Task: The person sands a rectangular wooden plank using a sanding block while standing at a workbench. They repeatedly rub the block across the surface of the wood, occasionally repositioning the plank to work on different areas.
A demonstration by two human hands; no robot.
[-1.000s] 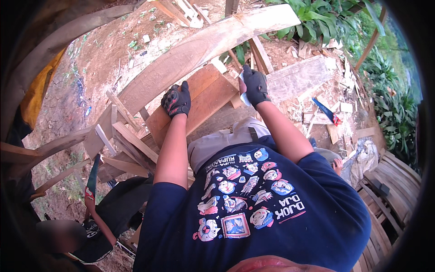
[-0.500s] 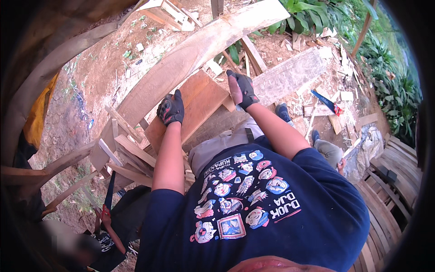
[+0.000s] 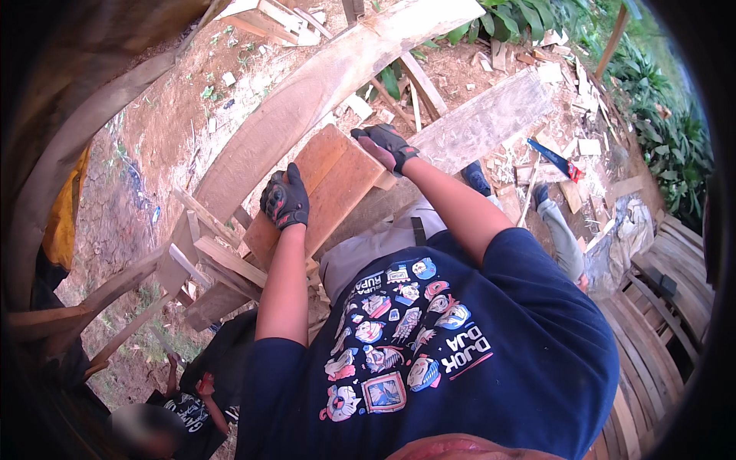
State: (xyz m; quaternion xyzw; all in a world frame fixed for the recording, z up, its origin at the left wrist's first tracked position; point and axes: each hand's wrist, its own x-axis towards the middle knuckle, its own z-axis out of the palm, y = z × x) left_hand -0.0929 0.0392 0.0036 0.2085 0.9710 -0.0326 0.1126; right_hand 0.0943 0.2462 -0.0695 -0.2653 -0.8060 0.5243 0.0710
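A reddish-brown wooden board (image 3: 337, 180) with a seam along its length lies slantwise in front of me on a rough work surface. My left hand (image 3: 284, 201), in a black glove with red marks, is closed on the board's far left edge, thumb raised. At the right end, my gloved right hand (image 3: 389, 147) bears against the corner, its fingers bent over the far side. The fingertips of both hands are partly hidden. Beneath the board's right end a paler wood piece (image 3: 386, 182) sticks out.
A long curved plank (image 3: 268, 142) runs beyond the board; a weathered plank (image 3: 491, 119) extends right. On the littered ground lies a blue-bladed handsaw (image 3: 553, 159). Wood offcuts (image 3: 222, 261) are piled left. One co-worker (image 3: 203, 406) is at lower left; another person's leg (image 3: 563, 238) shows right.
My right hand has come down and left onto the board's end. My left hand has shifted slightly down and left. The saw seen at the lower-left co-worker no longer shows; the right-hand person's leg has stretched out.
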